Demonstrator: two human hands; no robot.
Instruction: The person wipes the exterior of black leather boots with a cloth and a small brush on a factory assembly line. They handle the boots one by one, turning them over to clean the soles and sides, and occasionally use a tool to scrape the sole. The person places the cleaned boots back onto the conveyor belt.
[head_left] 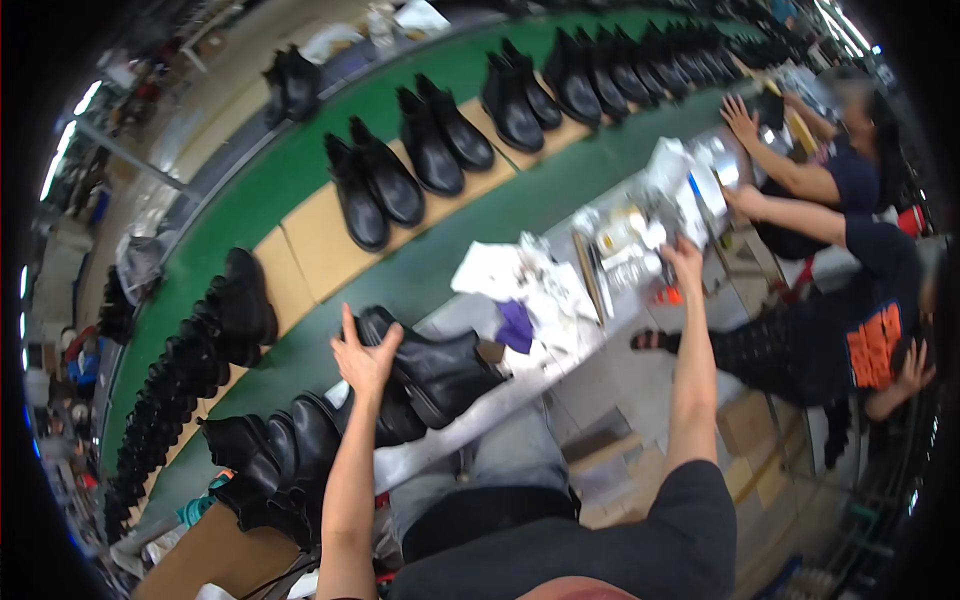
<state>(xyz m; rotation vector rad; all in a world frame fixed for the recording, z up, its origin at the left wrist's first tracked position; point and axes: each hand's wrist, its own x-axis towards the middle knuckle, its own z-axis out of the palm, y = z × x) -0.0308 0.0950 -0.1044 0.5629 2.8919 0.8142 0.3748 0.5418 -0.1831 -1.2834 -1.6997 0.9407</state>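
A black leather ankle boot (445, 375) lies on its side along the near edge of the workbench. At its toe is my left hand (365, 355), fingers spread, thumb resting against the boot. More black boots (290, 445) are piled together to the left of that forearm. My right hand (685, 260) is stretched out to the right, beside clear plastic bottles (632, 268). Its fingers are bent together, and what they hold is too small to make out. Between the two hands lie crumpled white cloths (495, 268) and a purple cloth (515, 327).
A green conveyor belt (300, 225) curves past the bench, carrying pairs of black boots (375, 185) on cardboard sheets (300, 260). Two co-workers (840, 330) are at the right, one reaching toward the bench. Cardboard boxes (750, 425) stand on the floor there.
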